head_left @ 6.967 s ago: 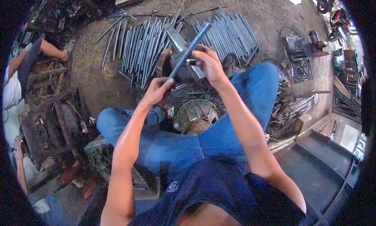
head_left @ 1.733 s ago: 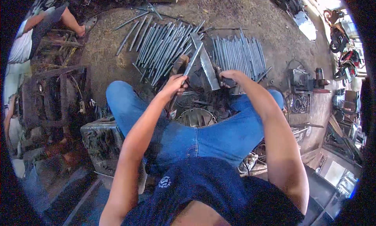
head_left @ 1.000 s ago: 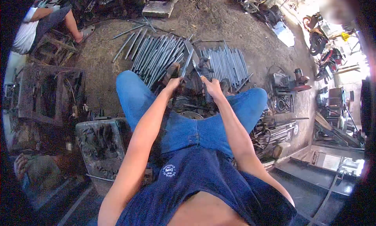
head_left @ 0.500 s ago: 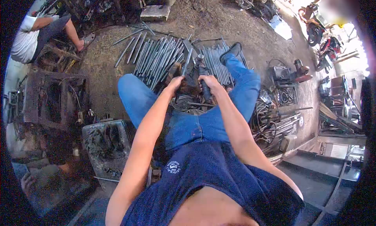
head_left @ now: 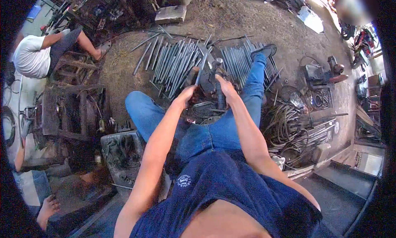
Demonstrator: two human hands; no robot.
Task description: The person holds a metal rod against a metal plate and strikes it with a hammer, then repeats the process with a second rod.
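My left hand [head_left: 187,95] is closed round the lower end of a grey metal rod [head_left: 201,71], which points up and away between my knees. A brown, worn block [head_left: 192,76] stands right beside the rod. My right hand [head_left: 225,87] is wrapped round what looks like an angle grinder [head_left: 219,98], with a dark body and a metal head at the far end. Its head lies just right of the rod's tip. Beyond my hands, many loose metal rods [head_left: 177,66] lie on the left, and a second row of rods [head_left: 239,62] spreads near my right foot.
A person [head_left: 33,56] sits at the upper left, and another person's hand [head_left: 49,207] shows at the lower left. Coiled cable [head_left: 280,122] and metal bars lie right of my leg. A cut-off machine [head_left: 334,68] stands farther right. A concrete block [head_left: 170,14] sits ahead.
The view has turned, so the floor items sit farther right. Both hands keep their hold on the rod and the grinder, and my right hand has come slightly lower and straighter.
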